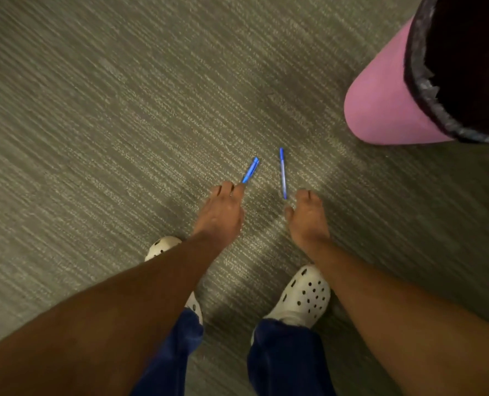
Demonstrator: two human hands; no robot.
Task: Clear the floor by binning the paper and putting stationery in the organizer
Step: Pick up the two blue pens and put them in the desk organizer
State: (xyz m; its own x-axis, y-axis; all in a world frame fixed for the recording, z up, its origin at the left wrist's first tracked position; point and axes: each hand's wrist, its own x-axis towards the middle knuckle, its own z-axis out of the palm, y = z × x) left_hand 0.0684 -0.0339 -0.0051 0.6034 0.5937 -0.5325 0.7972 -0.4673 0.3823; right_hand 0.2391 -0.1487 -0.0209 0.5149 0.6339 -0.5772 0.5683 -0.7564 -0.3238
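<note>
Two blue pens lie on the grey carpet in front of my feet. My left hand [222, 212] reaches down to the left blue pen [250, 170]. Its fingertips are closed on the pen's near end, and the thumb is hidden under the hand. The right blue pen [282, 172] lies almost straight away from me. My right hand [307, 215] is just behind its near tip, with thumb and fingers apart on either side of the tip and nothing in them. No paper or organizer is in view.
A pink bin [380, 104] with a black liner stands at the upper right, close to the pens. My white clogs [303, 295] stand just behind my hands. Grey striped carpet [109, 124] stretches to the left and ahead.
</note>
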